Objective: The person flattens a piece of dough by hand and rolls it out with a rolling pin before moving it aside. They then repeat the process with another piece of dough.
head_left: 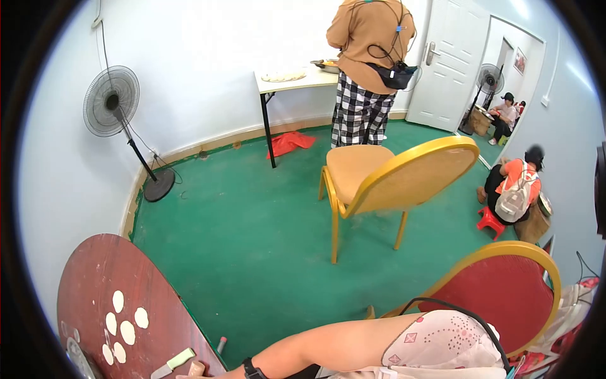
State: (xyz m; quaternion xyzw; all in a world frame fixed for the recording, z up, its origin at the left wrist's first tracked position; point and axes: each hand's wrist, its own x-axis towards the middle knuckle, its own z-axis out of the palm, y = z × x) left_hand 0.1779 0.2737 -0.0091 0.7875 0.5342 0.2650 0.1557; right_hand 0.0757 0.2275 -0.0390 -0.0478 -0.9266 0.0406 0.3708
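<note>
At the bottom edge my right hand (pixel 211 377) shows only in part, a dark watch on its wrist; its fingers are mostly cut off. Beside it is the end of a short tan cylinder, perhaps a rolling pin (pixel 197 368); whether I grip it cannot be made out. Just left of that lies a knife (pixel 173 364) with a pale green handle. Several flat dough rounds (pixel 127 332) are spread over the dark red-brown table (pixel 120 265). My left hand is out of view.
A shiny round object (pixel 79 360) sits at the table's left edge. Near me stand a red-backed chair (pixel 499 290) and a tan chair (pixel 410 177). A standing fan (pixel 112 101) is by the wall. One person (pixel 372 50) faces a side table (pixel 297 81); another (pixel 517 183) sits low at right.
</note>
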